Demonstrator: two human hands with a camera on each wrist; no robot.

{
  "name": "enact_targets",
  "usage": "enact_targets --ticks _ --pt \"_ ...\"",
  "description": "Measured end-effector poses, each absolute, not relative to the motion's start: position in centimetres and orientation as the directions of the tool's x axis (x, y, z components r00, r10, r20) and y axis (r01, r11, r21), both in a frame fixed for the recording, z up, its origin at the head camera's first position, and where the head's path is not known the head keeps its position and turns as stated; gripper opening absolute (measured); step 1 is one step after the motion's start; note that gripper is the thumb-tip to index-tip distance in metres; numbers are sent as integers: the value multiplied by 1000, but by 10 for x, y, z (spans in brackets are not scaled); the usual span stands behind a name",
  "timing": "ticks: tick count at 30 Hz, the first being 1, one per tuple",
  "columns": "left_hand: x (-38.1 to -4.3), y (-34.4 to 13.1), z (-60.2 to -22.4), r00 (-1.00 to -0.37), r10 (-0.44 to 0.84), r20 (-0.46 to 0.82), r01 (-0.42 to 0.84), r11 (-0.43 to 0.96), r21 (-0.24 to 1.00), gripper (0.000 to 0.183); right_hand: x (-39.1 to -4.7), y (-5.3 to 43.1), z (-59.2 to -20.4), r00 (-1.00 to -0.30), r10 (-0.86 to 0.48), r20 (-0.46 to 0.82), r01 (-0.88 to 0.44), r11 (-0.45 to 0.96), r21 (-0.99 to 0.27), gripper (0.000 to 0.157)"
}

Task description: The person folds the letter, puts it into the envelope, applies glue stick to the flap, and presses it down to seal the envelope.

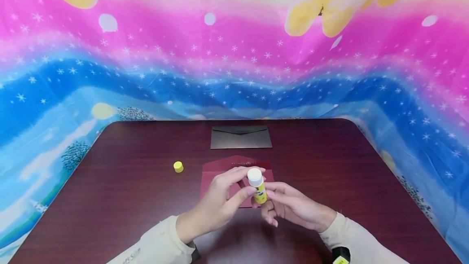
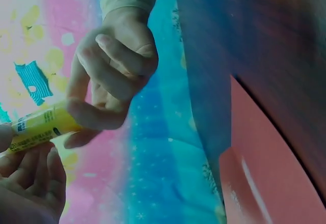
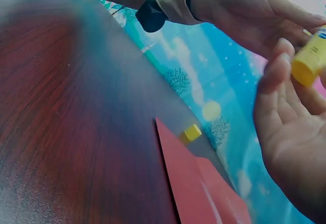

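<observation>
A yellow glue stick (image 1: 260,196) with its white end upward is held over the red envelope, between both hands. My left hand (image 1: 220,201) grips its upper part with thumb and fingers. Around the yellow lower end, the thumb and bent index finger of my right hand (image 1: 294,206) pinch it, as the left wrist view shows at the yellow end (image 2: 69,118). Beneath the hands lies the red envelope (image 1: 212,178), its flap unfolded toward the far side and its middle partly hidden. A small yellow cap (image 1: 178,167) stands on the table left of the envelope.
A dark grey envelope (image 1: 242,139) lies near the far edge of the dark reddish-brown table (image 1: 128,199). A colourful printed cloth (image 1: 234,60) hangs behind the table and along both sides.
</observation>
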State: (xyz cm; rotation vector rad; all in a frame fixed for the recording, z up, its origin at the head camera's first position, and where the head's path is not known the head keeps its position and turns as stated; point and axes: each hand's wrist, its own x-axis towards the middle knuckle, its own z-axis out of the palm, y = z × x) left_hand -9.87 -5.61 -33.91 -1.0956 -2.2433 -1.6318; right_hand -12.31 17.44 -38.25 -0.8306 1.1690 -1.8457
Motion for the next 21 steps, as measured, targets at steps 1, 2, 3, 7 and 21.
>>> enact_targets --ticks 1,2,3,7,21 --pt "-98 -57 -338 -731 470 495 612 129 780 32 -123 175 -382 -463 -880 110 263 -254 -931 36" --pt "-98 -58 -337 -741 477 472 588 122 800 31 -122 176 -381 -448 -888 104 256 -239 -936 35" --pt "-98 -58 -337 -751 482 452 565 115 817 31 -122 176 -380 -434 -895 102 244 -225 -943 34" --pt "-98 -58 -336 -777 490 396 503 104 858 30 -120 176 -379 -409 -908 96 192 -188 -963 32" --pt "-97 -56 -338 -749 467 470 574 104 812 28 -121 178 -381 -510 -833 213 -100 -188 -977 20"
